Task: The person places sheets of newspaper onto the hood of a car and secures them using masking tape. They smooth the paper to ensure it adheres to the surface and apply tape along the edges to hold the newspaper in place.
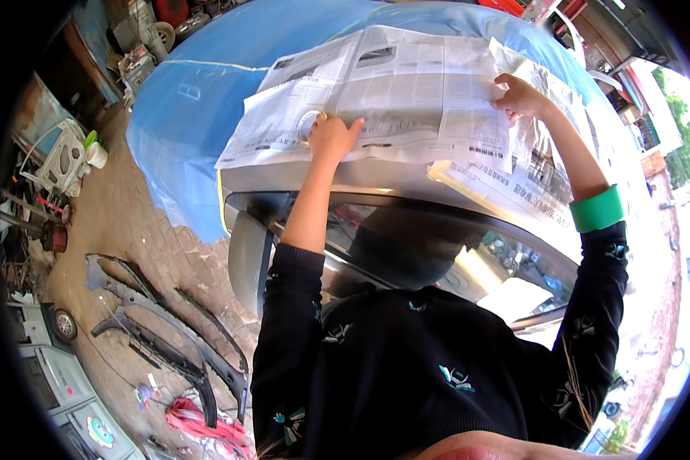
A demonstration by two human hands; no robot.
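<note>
A large newspaper sheet [399, 92] lies over the silver car roof, partly over blue plastic film [199, 100]. My left hand [333, 138] rests palm down on it, thumb stretched out to the right, fingers pointing away. A pale ring, which looks like a tape roll [307, 126], sits against that hand's left side; whether the fingers touch it is hard to tell. At the sheet's right edge, my right hand [523, 100] has its fingers bent around the paper. More newspaper [540, 188] lies beside it, with a yellowish tape strip [456, 184] along its lower border.
Just below the roof are the car's side window [406, 230] and mirror [249, 257]. Dark bumper parts [165, 337] lie on the brick floor at left, near a red cloth [199, 422]. A grey van [73, 391] and a pale door panel [61, 157] stand farther left.
</note>
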